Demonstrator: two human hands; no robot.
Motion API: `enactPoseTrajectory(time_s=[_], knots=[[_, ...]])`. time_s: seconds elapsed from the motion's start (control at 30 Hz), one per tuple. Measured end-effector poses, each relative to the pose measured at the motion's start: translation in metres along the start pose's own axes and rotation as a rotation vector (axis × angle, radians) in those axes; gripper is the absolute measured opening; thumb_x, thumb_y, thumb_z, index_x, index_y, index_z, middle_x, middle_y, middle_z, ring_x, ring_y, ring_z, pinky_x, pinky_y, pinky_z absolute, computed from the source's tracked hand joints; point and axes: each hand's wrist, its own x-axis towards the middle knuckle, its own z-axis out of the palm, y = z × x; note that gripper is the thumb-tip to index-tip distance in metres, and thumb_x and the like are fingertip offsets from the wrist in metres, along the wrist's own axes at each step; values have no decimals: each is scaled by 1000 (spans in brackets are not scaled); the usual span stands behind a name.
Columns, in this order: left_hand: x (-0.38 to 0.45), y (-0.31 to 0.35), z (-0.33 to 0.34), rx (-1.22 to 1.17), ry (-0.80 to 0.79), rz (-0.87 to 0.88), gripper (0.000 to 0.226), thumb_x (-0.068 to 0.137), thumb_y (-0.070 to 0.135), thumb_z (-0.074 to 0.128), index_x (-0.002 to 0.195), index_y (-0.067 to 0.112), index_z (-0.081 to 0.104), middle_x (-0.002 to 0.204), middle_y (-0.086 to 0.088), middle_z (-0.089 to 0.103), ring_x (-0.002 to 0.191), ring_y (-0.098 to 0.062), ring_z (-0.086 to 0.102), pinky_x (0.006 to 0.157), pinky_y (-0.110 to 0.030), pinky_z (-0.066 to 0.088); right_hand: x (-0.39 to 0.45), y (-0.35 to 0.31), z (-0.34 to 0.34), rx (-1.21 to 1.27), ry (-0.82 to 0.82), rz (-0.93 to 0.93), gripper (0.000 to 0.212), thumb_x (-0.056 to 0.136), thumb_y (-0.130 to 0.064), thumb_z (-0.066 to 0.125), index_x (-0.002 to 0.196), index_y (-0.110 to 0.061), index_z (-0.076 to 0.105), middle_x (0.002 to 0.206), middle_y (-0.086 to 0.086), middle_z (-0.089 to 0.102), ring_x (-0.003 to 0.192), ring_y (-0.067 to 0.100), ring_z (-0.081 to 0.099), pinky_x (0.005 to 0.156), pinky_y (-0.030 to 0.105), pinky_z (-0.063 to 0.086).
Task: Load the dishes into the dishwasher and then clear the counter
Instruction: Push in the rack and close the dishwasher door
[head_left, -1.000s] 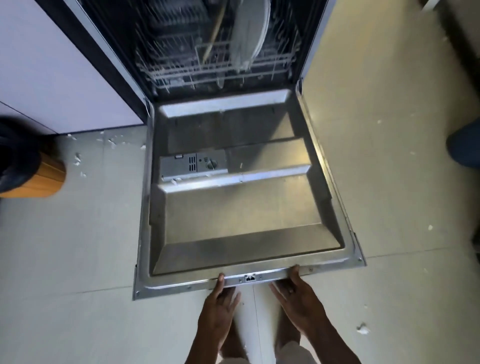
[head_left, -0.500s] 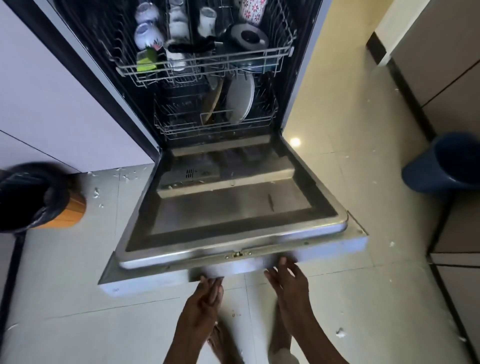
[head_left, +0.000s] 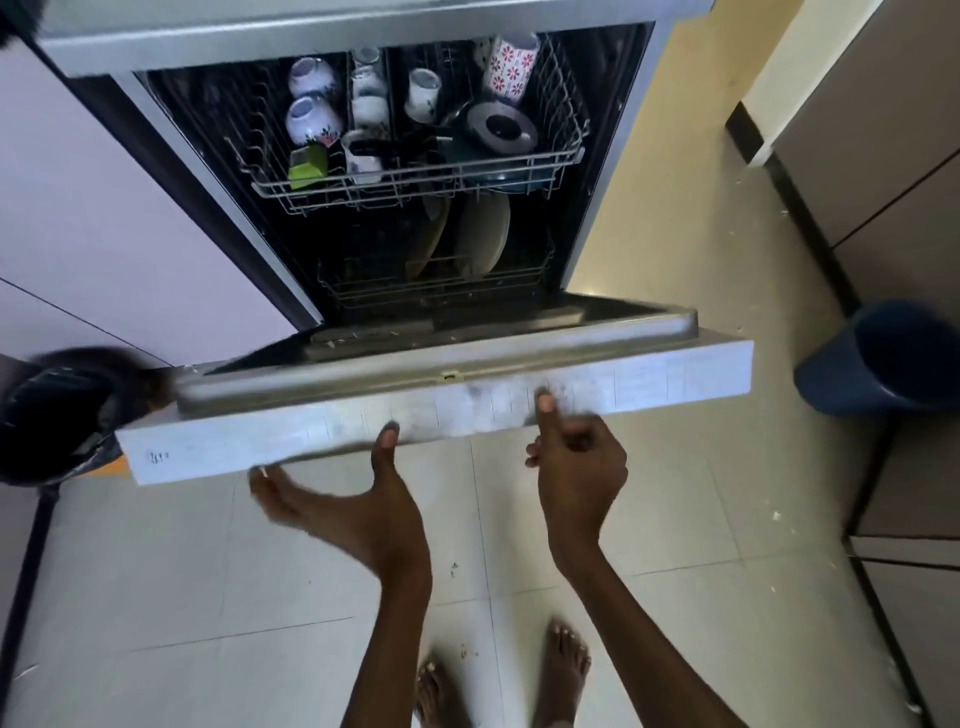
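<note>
A person lifts the dishwasher door (head_left: 436, 410) by its front edge, left hand (head_left: 343, 499) spread flat beneath it, right hand (head_left: 576, 462) curled with thumb pressing its face, apparently to shut in the cups (head_left: 311, 119) and plates (head_left: 480, 234) racked inside.

Daylit floor (head_left: 156, 597) bright, dishwasher (head_left: 415, 249) interior dim; motion blur on hands, wide-angle edge warp.

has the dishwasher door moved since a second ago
Yes. The dishwasher door has swung upward toward closing: it lay flat over the floor, and now its front edge is raised toward the lower rack, with both hands under it.
</note>
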Motion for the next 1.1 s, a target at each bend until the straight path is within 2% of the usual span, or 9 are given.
enactPoseTrajectory(time_s=[0.07,0.13,0.2,0.27,0.4,0.5,0.57,0.73,1.1], knots=[[8,7,10,146,-15,262,102,83,44,75,151,-5,18,160,-23,10,150,-33,10,122,-46,15,6,-10,11,-35,88,-187,42,84,-37,77,64,-7,54,55,2,60,52,18,58,57,24,51],[19,14,19,245,-68,469,77,94,25,65,150,-5,23,158,-30,9,149,-40,4,123,-48,9,14,-15,19,-72,104,-367,38,86,-29,76,66,-8,51,58,-1,55,56,15,52,60,20,44],[29,17,30,328,-207,664,57,98,-1,48,151,3,28,160,-22,14,149,-40,2,123,-49,5,23,-16,25,-117,62,-466,34,90,-26,73,70,-10,49,64,-2,53,64,17,51,64,27,44],[38,16,35,435,-277,787,57,97,-5,36,152,9,29,161,-12,19,150,-36,5,123,-49,6,31,-15,26,-180,18,-559,30,93,-24,69,73,-12,50,70,-2,53,72,19,49,68,31,45],[55,29,39,563,-283,897,53,103,26,39,153,12,28,161,-9,23,150,-33,11,122,-47,11,49,-25,25,-499,33,-851,11,96,-22,65,99,-13,71,108,2,65,105,23,56,92,27,43],[69,40,50,594,-273,977,50,102,33,40,150,16,38,159,-9,28,150,-33,13,121,-49,14,65,-31,32,-569,-121,-1011,33,101,-13,48,130,-4,60,139,11,55,136,29,44,113,45,34],[77,42,58,581,-237,1022,48,102,30,40,148,15,41,158,-8,31,149,-34,17,120,-50,18,77,-32,37,-672,-167,-1064,43,102,-13,38,143,-4,47,152,10,42,146,27,29,119,46,24],[96,43,75,549,-126,1151,51,99,23,37,150,12,37,156,-9,33,148,-31,22,118,-48,24,98,-39,49,-775,-120,-1157,50,99,-17,35,148,-6,38,157,6,33,149,23,22,119,40,19],[153,105,142,482,6,1151,52,99,20,37,150,9,36,156,-11,34,147,-33,25,120,-49,20,157,-99,115,-792,-3,-1252,52,103,-23,30,153,-8,30,160,6,26,151,26,14,122,43,16]])
